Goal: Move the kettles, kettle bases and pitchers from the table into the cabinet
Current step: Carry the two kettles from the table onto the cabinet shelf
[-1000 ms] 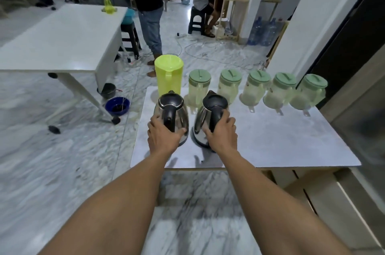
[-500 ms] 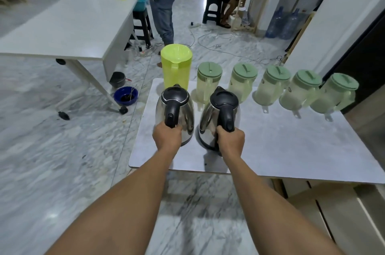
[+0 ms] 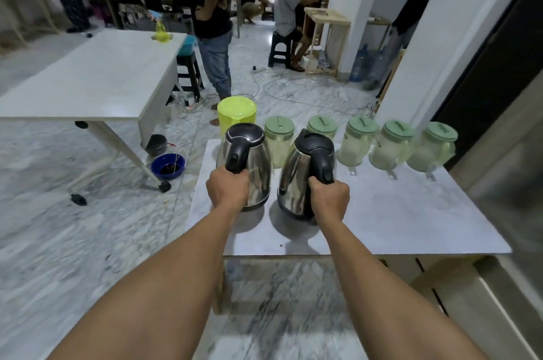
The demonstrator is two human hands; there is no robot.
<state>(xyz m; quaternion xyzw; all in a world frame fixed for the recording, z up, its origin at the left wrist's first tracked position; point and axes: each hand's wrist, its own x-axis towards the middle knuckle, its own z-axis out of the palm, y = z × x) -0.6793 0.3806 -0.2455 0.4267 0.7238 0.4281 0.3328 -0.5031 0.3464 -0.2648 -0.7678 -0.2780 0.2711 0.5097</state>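
Two steel kettles with black lids and handles hang just above the small grey table (image 3: 411, 221). My left hand (image 3: 227, 189) grips the handle of the left kettle (image 3: 258, 165). My right hand (image 3: 329, 198) grips the handle of the right kettle (image 3: 296, 180), which tilts a little. Behind them a yellow pitcher (image 3: 236, 115) stands at the table's far left. A row of several pale pitchers with green lids (image 3: 393, 142) runs along the far edge to the right. No kettle base shows.
A long white table (image 3: 88, 86) stands to the left, with a blue bowl (image 3: 168, 165) and a dark pot on the floor beside it. Several people stand or sit farther back. A pale wooden cabinet front (image 3: 458, 295) lies at the lower right.
Both kettles have risen off the table in my hands. My view has lifted, so more of the room behind shows.
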